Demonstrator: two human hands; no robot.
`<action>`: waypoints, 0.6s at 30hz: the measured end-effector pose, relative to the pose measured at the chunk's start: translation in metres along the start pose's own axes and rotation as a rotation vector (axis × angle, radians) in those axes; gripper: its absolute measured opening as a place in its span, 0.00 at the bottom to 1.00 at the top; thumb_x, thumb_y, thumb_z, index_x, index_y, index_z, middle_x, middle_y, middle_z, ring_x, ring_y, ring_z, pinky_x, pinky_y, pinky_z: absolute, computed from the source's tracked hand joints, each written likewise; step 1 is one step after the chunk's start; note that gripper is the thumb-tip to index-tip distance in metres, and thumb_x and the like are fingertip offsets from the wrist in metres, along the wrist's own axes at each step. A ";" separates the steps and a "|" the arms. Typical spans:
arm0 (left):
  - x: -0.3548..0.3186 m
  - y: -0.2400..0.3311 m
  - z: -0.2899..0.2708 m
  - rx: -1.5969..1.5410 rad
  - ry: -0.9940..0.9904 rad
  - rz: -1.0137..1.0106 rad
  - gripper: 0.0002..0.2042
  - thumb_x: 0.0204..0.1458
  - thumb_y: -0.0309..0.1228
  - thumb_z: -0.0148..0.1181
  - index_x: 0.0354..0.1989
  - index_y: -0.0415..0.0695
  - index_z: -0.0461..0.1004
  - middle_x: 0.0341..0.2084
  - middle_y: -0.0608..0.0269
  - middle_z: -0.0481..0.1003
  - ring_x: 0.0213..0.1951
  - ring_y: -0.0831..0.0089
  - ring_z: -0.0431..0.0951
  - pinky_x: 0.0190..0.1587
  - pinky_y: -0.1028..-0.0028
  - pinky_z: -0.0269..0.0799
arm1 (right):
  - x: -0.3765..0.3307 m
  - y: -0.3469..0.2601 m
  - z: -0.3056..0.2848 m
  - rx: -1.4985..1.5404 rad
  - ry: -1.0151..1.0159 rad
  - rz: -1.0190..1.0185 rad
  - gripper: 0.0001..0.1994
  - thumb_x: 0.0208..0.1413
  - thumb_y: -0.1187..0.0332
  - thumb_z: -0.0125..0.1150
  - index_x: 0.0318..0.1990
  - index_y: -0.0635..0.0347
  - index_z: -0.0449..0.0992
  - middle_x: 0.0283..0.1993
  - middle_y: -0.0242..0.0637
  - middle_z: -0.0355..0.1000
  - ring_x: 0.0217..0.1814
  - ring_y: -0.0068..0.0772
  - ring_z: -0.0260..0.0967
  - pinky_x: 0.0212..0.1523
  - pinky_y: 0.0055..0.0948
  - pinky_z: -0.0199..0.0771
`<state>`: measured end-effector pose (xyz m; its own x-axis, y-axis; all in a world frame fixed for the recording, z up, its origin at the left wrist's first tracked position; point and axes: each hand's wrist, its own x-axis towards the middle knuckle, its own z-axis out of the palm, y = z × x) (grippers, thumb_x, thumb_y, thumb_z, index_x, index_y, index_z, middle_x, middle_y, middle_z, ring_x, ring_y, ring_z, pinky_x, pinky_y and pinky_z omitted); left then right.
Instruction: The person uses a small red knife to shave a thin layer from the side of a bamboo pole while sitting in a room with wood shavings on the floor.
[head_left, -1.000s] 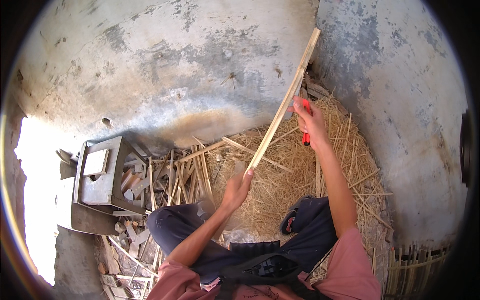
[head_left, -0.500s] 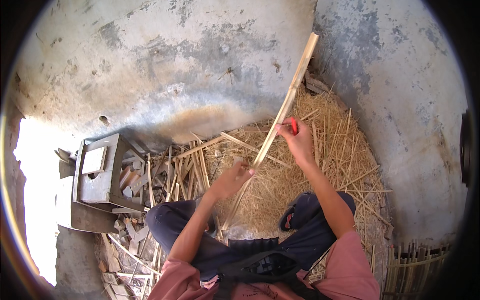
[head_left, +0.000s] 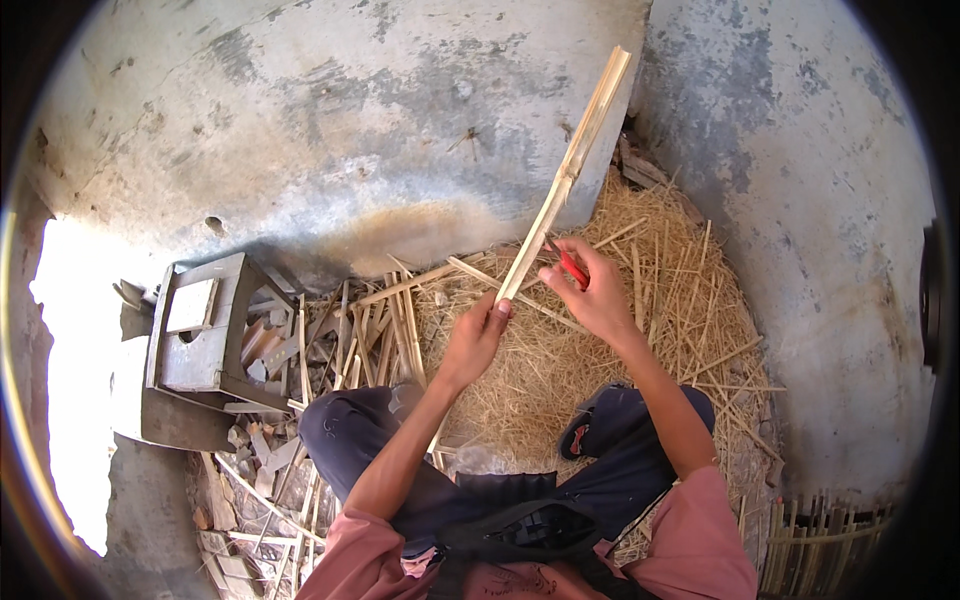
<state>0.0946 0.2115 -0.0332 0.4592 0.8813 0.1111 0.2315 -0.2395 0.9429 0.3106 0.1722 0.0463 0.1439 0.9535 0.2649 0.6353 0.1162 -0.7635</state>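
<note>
A long, pale split-bamboo strip [head_left: 568, 172] slants up and to the right in front of me, with a knot partway along it. My left hand [head_left: 472, 342] is closed around its lower end, thumb on top. In my right hand [head_left: 600, 298] is a small knife [head_left: 573, 270] with a red handle. Its short dark blade points up and left, close to the strip's right edge; whether it touches the bamboo I cannot tell. Both hands are out above my bent knees, over a heap of bamboo shavings [head_left: 530, 395].
To the left stands a worn wooden box-like frame [head_left: 225, 375], with broken bricks and rubble [head_left: 262, 455] beside it. Loose bamboo strips [head_left: 405, 335] lie by the heap. A plastered wall [head_left: 330, 130] rises ahead, another [head_left: 800, 250] at right. Upright bamboo slats [head_left: 825, 550] stand lower right.
My left hand, loosely beside the strip before, now grips its lower end. The strip has shifted upward. My right hand has moved slightly down, and the knife now tilts toward the strip.
</note>
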 end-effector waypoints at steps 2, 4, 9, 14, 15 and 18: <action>-0.001 0.004 0.000 -0.008 0.005 -0.005 0.16 0.75 0.40 0.50 0.44 0.37 0.74 0.22 0.56 0.74 0.26 0.68 0.74 0.33 0.64 0.70 | -0.009 -0.003 -0.003 -0.032 -0.001 -0.090 0.19 0.65 0.57 0.68 0.53 0.61 0.77 0.41 0.42 0.82 0.38 0.35 0.82 0.39 0.36 0.79; -0.002 0.013 -0.001 -0.035 0.008 -0.037 0.16 0.75 0.41 0.51 0.44 0.37 0.74 0.22 0.57 0.73 0.26 0.68 0.73 0.33 0.64 0.70 | -0.018 0.001 0.000 -0.060 0.003 -0.175 0.19 0.65 0.55 0.68 0.53 0.60 0.75 0.40 0.43 0.82 0.40 0.40 0.83 0.39 0.38 0.80; -0.005 0.022 -0.005 0.045 -0.001 -0.017 0.19 0.69 0.46 0.61 0.46 0.38 0.73 0.23 0.67 0.69 0.28 0.79 0.67 0.32 0.71 0.66 | -0.025 0.016 0.016 -0.059 -0.005 -0.313 0.15 0.64 0.62 0.70 0.51 0.60 0.76 0.39 0.42 0.80 0.38 0.47 0.82 0.40 0.38 0.81; -0.004 0.015 -0.009 0.130 -0.065 -0.018 0.25 0.60 0.45 0.73 0.51 0.37 0.73 0.23 0.64 0.72 0.27 0.75 0.70 0.31 0.69 0.69 | -0.032 0.021 0.026 -0.109 0.019 -0.392 0.13 0.62 0.64 0.72 0.49 0.58 0.77 0.40 0.41 0.81 0.37 0.45 0.83 0.35 0.37 0.81; -0.006 0.015 -0.009 0.155 -0.067 -0.007 0.25 0.59 0.45 0.74 0.51 0.37 0.73 0.23 0.63 0.73 0.27 0.74 0.70 0.31 0.68 0.69 | -0.034 0.023 0.029 -0.126 0.021 -0.410 0.13 0.61 0.64 0.72 0.48 0.58 0.77 0.40 0.41 0.81 0.37 0.45 0.83 0.35 0.37 0.81; -0.007 0.010 -0.007 0.176 -0.053 -0.008 0.27 0.57 0.46 0.76 0.52 0.37 0.73 0.25 0.60 0.75 0.27 0.72 0.72 0.32 0.67 0.71 | -0.041 0.030 0.040 -0.132 -0.007 -0.377 0.13 0.61 0.63 0.73 0.47 0.57 0.77 0.40 0.40 0.81 0.36 0.46 0.83 0.35 0.38 0.81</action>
<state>0.0878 0.2054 -0.0225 0.5003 0.8619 0.0827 0.3797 -0.3043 0.8736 0.2935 0.1478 -0.0106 -0.1230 0.8528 0.5076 0.7345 0.4222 -0.5312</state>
